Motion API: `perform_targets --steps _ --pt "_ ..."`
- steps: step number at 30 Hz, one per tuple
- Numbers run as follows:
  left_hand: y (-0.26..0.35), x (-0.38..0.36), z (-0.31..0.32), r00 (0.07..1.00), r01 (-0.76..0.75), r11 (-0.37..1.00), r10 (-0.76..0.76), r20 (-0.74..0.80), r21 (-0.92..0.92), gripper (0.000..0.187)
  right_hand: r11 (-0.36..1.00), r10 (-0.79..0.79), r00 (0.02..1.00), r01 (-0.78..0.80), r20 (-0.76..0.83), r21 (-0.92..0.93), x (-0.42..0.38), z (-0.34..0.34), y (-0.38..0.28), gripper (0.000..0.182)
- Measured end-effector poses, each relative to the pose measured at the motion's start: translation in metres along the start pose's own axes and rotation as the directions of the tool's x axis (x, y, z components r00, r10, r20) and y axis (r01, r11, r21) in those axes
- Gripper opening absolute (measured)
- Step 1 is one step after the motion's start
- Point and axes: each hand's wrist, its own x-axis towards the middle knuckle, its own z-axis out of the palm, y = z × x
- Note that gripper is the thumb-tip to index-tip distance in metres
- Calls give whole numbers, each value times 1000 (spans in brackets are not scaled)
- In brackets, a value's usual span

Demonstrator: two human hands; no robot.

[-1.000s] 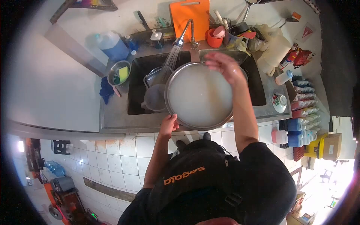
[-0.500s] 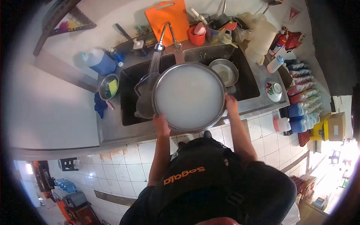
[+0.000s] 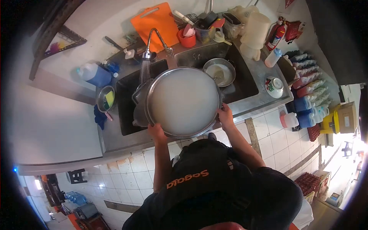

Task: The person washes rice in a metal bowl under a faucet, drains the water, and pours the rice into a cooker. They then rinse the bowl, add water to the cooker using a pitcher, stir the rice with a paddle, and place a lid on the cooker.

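While the tap (image 3: pixel 147 53) sprays water (image 3: pixel 145 73) into the left basin (image 3: pixel 128 90), we have both hands on a wide metal pan (image 3: pixel 184 135) filled with cloudy, whitish liquid (image 3: pixel 184 99). Pan sits over the front edge of the worktop (image 3: pixel 115 138), overlapping both basins; whether it rests on that edge we cannot tell. Our left hand (image 3: pixel 156 132) grips its rim at the near left, fingers closed on the metal; our right hand (image 3: pixel 225 115) grips the rim at the right, fingers bent round it, their tips partly hidden. Beside the pan, in the left basin, we note a greyish translucent vessel (image 3: pixel 140 115), partly covered by it. Right basin (image 3: pixel 245 86) holds a smaller metal bowl (image 3: pixel 230 73) with pale liquid, toward its rear left corner. Along the worktop's rear edge: an orange board (image 3: pixel 155 25) leaning on the wall, then a red tub (image 3: pixel 187 40). Near the left edge we record a blue jug (image 3: pixel 96 75) toward the rear corner and a yellow sponge (image 3: pixel 110 96) in a steel bowl (image 3: pixel 101 100). Near the right edge, a flowered bowl (image 3: pixel 274 87) lies upside down.
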Motion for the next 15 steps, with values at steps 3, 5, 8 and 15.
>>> perform_targets --steps 3,5,8,15 --pt "12 -11 8 998 -51 998 50 27 48 30 998 52 998 -52 21 31 1 -5 1 43" --pt "17 -15 11 999 -35 998 34 13 50 29 999 47 999 -47 20 6 6 -9 8 46" --pt "14 -11 9 1000 -21 989 23 -9 148 30 997 60 997 -62 43 42 4 -11 3 51" --pt "12 -11 16 996 -84 994 84 16 68 33 994 56 994 -63 90 85 9 -16 3 49"
